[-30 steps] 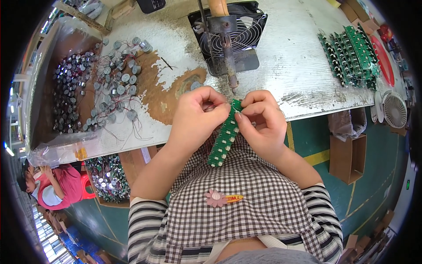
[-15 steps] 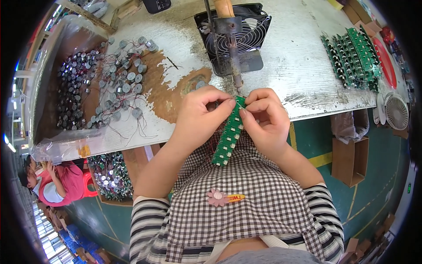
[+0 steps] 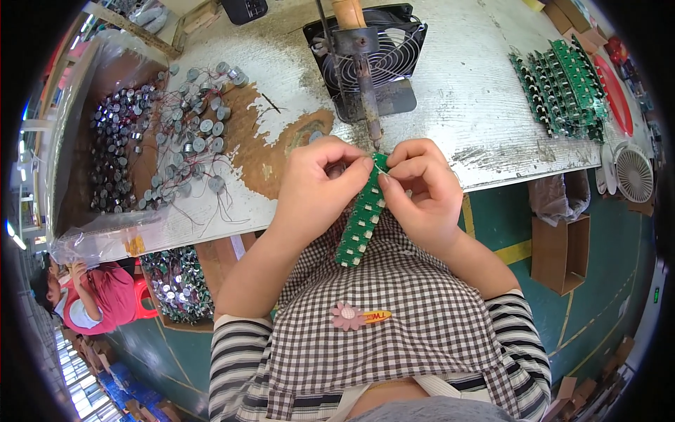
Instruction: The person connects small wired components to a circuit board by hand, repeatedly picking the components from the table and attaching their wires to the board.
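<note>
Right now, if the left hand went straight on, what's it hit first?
The left hand would first meet the green circuit board, which it seems to hold; then probably the right hand, depth unclear.

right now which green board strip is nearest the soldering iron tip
The strip between the left hand and right hand, just below the soldering iron tip; the grouped strips lie far to its right on the table.

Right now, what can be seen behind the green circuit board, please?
Around the lower end of the green circuit board, the checkered apron shows behind it. The board's underside, and whatever lies directly beneath, cannot be seen.
</note>
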`<state>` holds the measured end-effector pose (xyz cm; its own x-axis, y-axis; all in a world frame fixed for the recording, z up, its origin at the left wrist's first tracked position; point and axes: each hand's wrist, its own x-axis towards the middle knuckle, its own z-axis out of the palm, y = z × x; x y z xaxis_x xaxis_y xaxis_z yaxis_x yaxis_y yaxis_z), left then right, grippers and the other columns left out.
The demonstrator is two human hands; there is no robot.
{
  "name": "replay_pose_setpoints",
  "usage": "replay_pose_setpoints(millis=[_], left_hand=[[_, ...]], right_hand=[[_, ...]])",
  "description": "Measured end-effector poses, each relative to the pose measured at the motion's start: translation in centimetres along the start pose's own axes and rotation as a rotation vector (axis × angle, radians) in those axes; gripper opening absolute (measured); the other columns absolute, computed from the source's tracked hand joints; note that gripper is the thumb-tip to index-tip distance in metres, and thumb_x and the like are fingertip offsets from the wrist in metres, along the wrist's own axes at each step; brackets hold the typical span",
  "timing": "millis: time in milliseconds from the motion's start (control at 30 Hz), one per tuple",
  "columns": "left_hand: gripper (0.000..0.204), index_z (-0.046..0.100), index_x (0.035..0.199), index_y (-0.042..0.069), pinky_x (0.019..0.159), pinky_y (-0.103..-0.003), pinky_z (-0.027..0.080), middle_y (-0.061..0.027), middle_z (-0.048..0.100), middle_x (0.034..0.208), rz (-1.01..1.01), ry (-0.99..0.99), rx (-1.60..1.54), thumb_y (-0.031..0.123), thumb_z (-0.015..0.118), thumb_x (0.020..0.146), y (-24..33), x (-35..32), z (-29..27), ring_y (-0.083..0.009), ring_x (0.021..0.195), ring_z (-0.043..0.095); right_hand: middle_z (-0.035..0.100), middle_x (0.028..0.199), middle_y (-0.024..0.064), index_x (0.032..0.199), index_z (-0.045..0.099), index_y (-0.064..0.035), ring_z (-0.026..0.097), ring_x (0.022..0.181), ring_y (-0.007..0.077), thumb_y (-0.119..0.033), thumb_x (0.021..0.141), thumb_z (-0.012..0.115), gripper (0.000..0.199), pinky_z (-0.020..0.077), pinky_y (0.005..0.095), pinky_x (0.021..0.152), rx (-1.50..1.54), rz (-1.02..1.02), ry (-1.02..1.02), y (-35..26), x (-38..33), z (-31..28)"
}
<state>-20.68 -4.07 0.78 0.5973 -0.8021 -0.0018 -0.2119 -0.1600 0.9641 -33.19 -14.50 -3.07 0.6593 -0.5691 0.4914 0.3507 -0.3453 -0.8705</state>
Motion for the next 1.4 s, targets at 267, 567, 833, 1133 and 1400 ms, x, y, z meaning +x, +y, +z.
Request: replay_pose_setpoints(millis=[267, 567, 833, 1133, 1400], left_hand=[[0.013, 0.067, 0.08, -0.002, 0.051, -0.022, 0.039, -0.0051, 0.06, 0.073, 0.018, 0.003, 0.05, 0.009, 0.069, 0.076, 0.2, -0.7, -0.4, -0.0078, 0.056, 0.05], [0.031, 0.066, 0.108, 0.016, 0.093, -0.038, 0.035, -0.0048, 0.057, 0.126, 0.865, 0.058, 0.97, 0.012, 0.065, 0.077, -1.4, -5.2, -3.6, -0.026, 0.121, 0.047], [0.018, 0.061, 0.103, -0.002, 0.077, -0.027, 0.05, -0.0093, 0.066, 0.097, 0.094, 0.281, -0.45, -0.001, 0.058, 0.085, -1.9, -5.7, -4.6, -0.0153, 0.088, 0.062], [0.017, 0.058, 0.104, -0.001, 0.067, -0.025, 0.049, -0.0063, 0.064, 0.091, 0.168, 0.241, -0.701, 0.011, 0.055, 0.093, -2.4, -5.7, -5.4, -0.0124, 0.075, 0.06], [0.016, 0.057, 0.097, 0.004, 0.065, -0.024, 0.046, -0.0037, 0.061, 0.084, -0.186, 0.149, -1.074, 0.012, 0.046, 0.089, -2.3, -6.6, -6.4, -0.0112, 0.074, 0.057]], right_hand=[[0.055, 0.096, 0.0115, 0.084, 0.054, 0.002, 0.061, 0.072, 0.011, 0.01, 0.077, 0.063, 0.014, 0.0545, 0.0216, 0.057, 0.044, 0.031, 0.008, 0.2, -0.9, 0.5], [0.052, 0.097, 0.0077, 0.083, 0.051, 0.0025, 0.056, 0.079, 0.0086, 0.011, 0.08, 0.059, 0.012, 0.0516, 0.0191, 0.059, 0.203, 0.326, 0.163, 0.5, 0.2, -0.9], [0.062, 0.097, 0.0171, 0.089, 0.055, 0.002, 0.061, 0.066, 0.0159, 0.002, 0.076, 0.07, 0.02, 0.0506, 0.023, 0.054, -0.343, -0.043, -0.007, -2.5, -1.6, -0.7], [0.063, 0.074, 0.0174, 0.097, 0.058, 0.007, 0.061, 0.058, 0.0262, -0.001, 0.077, 0.064, 0.022, 0.0481, 0.0345, 0.049, -0.552, -0.454, -0.252, -5.0, 0.6, 4.2], [0.056, 0.06, 0.0126, 0.091, 0.057, 0.0016, 0.056, 0.047, 0.0256, -0.005, 0.087, 0.058, 0.008, 0.0439, 0.033, 0.042, -0.283, -0.569, -0.353, -4.0, 1.6, 8.3]])
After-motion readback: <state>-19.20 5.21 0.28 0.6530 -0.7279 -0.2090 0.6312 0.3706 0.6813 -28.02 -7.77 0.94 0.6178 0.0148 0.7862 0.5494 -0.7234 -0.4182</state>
